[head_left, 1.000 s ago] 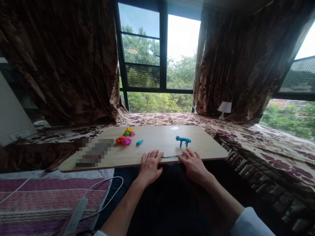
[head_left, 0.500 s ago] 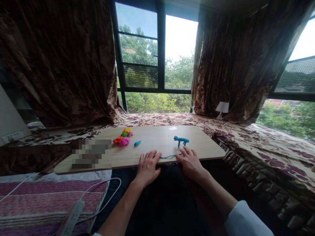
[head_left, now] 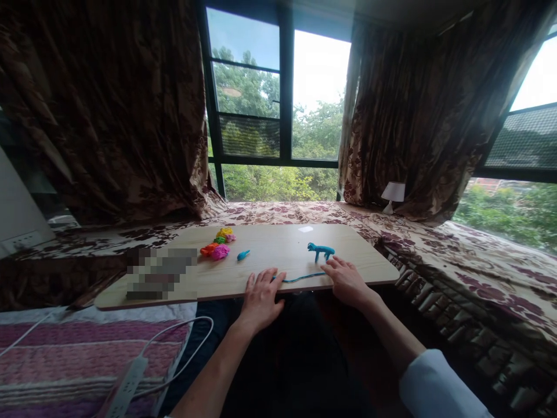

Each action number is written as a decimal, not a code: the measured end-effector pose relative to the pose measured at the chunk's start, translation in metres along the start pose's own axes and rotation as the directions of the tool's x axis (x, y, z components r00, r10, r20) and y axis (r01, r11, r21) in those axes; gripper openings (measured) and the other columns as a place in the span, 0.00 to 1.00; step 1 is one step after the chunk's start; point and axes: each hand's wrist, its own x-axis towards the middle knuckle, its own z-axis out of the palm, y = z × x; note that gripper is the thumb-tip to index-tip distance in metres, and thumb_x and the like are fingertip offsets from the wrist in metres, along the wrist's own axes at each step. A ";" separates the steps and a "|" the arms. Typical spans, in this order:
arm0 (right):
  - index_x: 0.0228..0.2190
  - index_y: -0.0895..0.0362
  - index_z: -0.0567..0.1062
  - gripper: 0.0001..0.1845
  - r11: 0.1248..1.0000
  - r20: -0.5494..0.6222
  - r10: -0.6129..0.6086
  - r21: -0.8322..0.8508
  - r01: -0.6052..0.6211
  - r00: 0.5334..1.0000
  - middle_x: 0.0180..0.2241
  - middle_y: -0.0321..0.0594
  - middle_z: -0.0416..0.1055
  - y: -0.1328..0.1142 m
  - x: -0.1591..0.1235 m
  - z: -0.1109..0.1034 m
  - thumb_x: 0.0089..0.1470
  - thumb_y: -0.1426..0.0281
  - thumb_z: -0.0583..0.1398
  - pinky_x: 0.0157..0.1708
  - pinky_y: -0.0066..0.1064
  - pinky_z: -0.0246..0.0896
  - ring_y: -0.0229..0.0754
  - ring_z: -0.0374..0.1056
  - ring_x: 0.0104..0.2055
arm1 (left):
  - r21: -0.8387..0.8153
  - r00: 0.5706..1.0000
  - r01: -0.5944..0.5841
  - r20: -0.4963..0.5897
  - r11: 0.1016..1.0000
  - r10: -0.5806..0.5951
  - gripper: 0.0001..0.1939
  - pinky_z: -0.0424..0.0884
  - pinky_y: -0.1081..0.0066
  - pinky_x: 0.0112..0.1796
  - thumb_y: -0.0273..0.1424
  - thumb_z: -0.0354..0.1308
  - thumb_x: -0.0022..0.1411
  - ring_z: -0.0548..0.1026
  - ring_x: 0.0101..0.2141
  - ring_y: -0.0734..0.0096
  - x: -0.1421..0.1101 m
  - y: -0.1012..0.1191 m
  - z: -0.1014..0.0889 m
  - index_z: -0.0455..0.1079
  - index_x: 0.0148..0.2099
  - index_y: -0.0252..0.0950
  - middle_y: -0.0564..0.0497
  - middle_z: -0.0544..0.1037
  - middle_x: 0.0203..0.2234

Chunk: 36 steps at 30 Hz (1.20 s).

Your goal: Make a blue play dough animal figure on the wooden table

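Note:
A thin blue strand of modelling clay [head_left: 303, 278] lies along the front of the pale wooden table [head_left: 278, 239]. Over its left end rests my left hand [head_left: 262, 295], palm down with the fingers spread. My right hand [head_left: 347, 280] lies flat with fingers out at the strand's right end, its fingertips on the tabletop. Just beyond the right hand stands a blue four-legged clay figure [head_left: 322, 249]. A small blue clay piece with a pointed end [head_left: 242, 255] is farther left. Both ends of the strand are partly covered by fingers.
Several clay lumps sit at the back left, among them a magenta lump [head_left: 220, 251] and a yellow lump [head_left: 225, 231]. A blurred-out patch [head_left: 163, 273] covers something at the table's left. A power strip [head_left: 127, 388] lies on the striped bedding [head_left: 87, 354].
My right hand has slid to the right, and more of the blue strand shows between the hands. My left hand has stayed nearly in place.

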 end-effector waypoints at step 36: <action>0.55 0.56 0.60 0.28 0.999 -0.009 -0.035 -0.008 0.035 0.999 0.58 0.47 0.54 -0.019 -0.012 0.013 0.51 0.75 0.47 0.55 0.41 0.38 0.49 0.38 0.62 | 0.008 1.000 -0.013 -0.011 1.000 0.013 0.30 0.44 0.55 0.57 0.31 0.55 0.50 0.56 0.56 0.60 -0.001 0.001 0.000 0.58 0.57 0.46 0.48 0.62 0.55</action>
